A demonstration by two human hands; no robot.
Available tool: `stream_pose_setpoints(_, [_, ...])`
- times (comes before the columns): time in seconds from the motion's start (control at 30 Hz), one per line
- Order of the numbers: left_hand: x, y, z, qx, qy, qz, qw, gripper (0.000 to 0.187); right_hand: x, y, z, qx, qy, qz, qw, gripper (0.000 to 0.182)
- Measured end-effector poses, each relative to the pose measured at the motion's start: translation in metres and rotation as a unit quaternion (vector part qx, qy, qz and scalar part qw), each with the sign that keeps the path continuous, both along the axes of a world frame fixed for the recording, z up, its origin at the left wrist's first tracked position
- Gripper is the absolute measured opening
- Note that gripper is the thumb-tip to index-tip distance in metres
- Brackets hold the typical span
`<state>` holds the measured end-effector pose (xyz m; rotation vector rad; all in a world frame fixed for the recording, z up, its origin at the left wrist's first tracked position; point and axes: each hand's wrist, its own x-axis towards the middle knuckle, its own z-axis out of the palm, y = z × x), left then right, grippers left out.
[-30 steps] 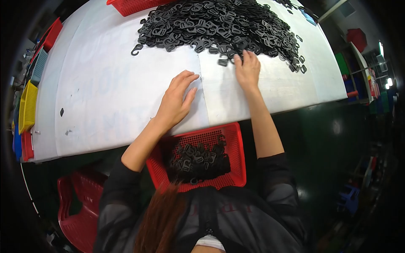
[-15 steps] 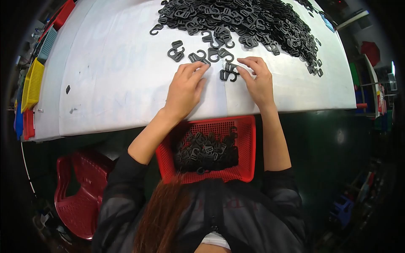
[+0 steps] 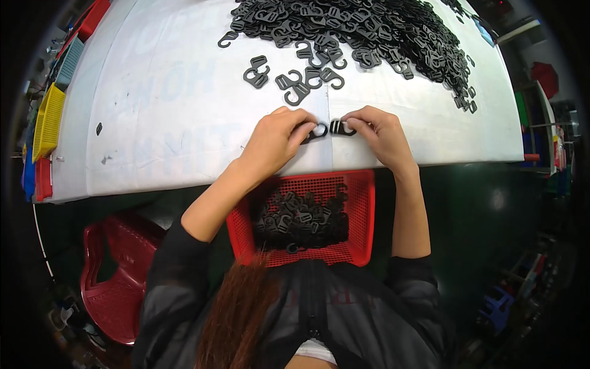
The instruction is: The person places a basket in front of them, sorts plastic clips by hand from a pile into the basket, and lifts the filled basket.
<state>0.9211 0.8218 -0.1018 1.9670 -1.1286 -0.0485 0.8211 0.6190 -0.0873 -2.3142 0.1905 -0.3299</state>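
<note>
My left hand (image 3: 284, 136) is closed on a black plastic hook buckle (image 3: 318, 130), whose curved end shows past the fingertips. A second black hook buckle (image 3: 342, 128) is pinched in my right hand (image 3: 380, 132), its slotted end pointing left. The two pieces are close together but apart, just above the table near its front edge. Several loose hook buckles (image 3: 297, 93) lie on the white table beyond my hands. Behind them spreads a large heap of the same black buckles (image 3: 362, 31).
Below the table edge stands a red plastic basket (image 3: 362, 246) with many buckles in it. A dark red chair (image 3: 117, 289) is at the lower left. Yellow (image 3: 48, 123) and other coloured baskets line the left side of the white table (image 3: 172, 135). A small black piece (image 3: 99, 128) lies at left.
Both hands have drawn back toward the table's front edge, each now holding a buckle. The buckles that lay by my right hand are gone from that spot.
</note>
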Motion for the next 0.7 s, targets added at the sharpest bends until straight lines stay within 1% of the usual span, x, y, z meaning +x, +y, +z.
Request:
stream_pose_setpoints(0.03, [0.002,0.007,0.0,0.004,0.011,-0.012,1.0,0.029,0.0,0.001,0.001,0.02,0.025,0.03,0.999,0.014])
stream_pose_setpoints(0.07, [0.009,0.007,-0.007,-0.004,-0.025,-0.004,1.0,0.029,0.008,0.0,0.0,-0.026,0.016,0.019,0.999,0.02])
stream_pose_setpoints(0.17, [0.022,-0.006,-0.002,-0.001,-0.168,0.067,0.983,0.029,0.043,0.001,-0.011,-0.149,-0.092,-0.056,0.983,0.024])
stream_pose_setpoints(0.2, [0.024,-0.011,-0.003,0.029,-0.167,0.081,0.982,0.029,0.052,0.002,-0.018,-0.183,-0.11,-0.068,0.975,0.025])
stream_pose_setpoints(0.3, [0.03,-0.014,-0.01,0.066,-0.191,0.069,0.977,0.028,0.064,0.002,-0.024,-0.271,-0.069,-0.063,0.958,0.027])
stream_pose_setpoints(0.33, [0.031,-0.012,-0.013,0.06,-0.219,0.067,0.972,0.026,0.061,0.002,-0.022,-0.296,-0.088,-0.068,0.949,0.023])
stream_pose_setpoints(0.37, [0.03,-0.009,-0.013,0.055,-0.189,0.067,0.978,0.026,0.056,0.002,-0.019,-0.221,-0.063,-0.064,0.971,0.021])
stream_pose_setpoints(0.43, [0.027,-0.002,-0.007,0.043,-0.132,0.069,0.988,0.026,0.044,-0.002,-0.006,-0.068,-0.015,-0.056,0.996,0.018])
stream_pose_setpoints(0.47, [0.026,0.0,-0.001,0.053,-0.047,0.054,0.996,0.025,0.037,-0.001,0.007,0.036,0.081,-0.048,0.995,0.016])
stream_pose_setpoints(0.53, [0.024,0.002,0.012,0.07,0.119,0.025,0.99,0.025,0.037,-0.001,0.009,-0.06,0.064,-0.035,0.996,0.018])
stream_pose_setpoints(0.57, [0.026,0.0,0.009,0.054,0.034,0.051,0.997,0.025,0.037,-0.001,0.01,-0.107,0.054,-0.03,0.992,0.019])
stream_pose_setpoints(0.63, [0.037,-0.011,-0.001,0.02,-0.138,0.1,0.985,0.025,0.056,0.004,-0.003,-0.143,0.001,-0.056,0.988,0.024])
stream_pose_setpoints(0.67, [0.042,-0.016,-0.004,0.033,-0.19,0.125,0.973,0.025,0.067,0.013,-0.005,-0.16,-0.019,-0.069,0.984,0.026])
stream_pose_setpoints(0.7, [0.047,-0.019,-0.007,0.06,-0.197,0.117,0.971,0.025,0.075,0.021,-0.008,-0.177,-0.039,-0.082,0.98,0.029])
